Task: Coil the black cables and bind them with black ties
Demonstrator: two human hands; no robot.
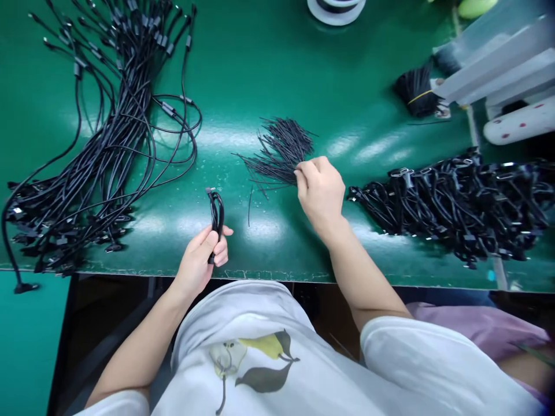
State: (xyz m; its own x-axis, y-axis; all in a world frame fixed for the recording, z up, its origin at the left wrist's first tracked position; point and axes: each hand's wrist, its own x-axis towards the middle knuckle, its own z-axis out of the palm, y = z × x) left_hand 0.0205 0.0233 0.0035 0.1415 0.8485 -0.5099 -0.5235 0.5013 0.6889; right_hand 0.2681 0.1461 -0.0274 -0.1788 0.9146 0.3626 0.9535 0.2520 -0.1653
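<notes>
Near the front edge of the green table, my left hand (pixel 206 254) is closed around a folded black cable (pixel 217 211), its loops and a metal-tipped plug sticking up above the fingers. To the right and farther back, my right hand (pixel 318 188) reaches to the edge of a pile of thin black twist ties (pixel 281 150). Its thumb and index finger are pinched together at the pile's lower right; whether a tie is between them is too small to see. One loose tie (pixel 250 206) lies between the two hands.
Long uncoiled cables (pixel 125 121) spread across the left of the table (pixel 260 69). Folded cables (pixel 451 208) are heaped at the right. Behind them lies a banded black bundle (pixel 417 92). A white spool (pixel 336 13) stands at the back. Another person's pink clothing (pixel 477 329) shows at lower right.
</notes>
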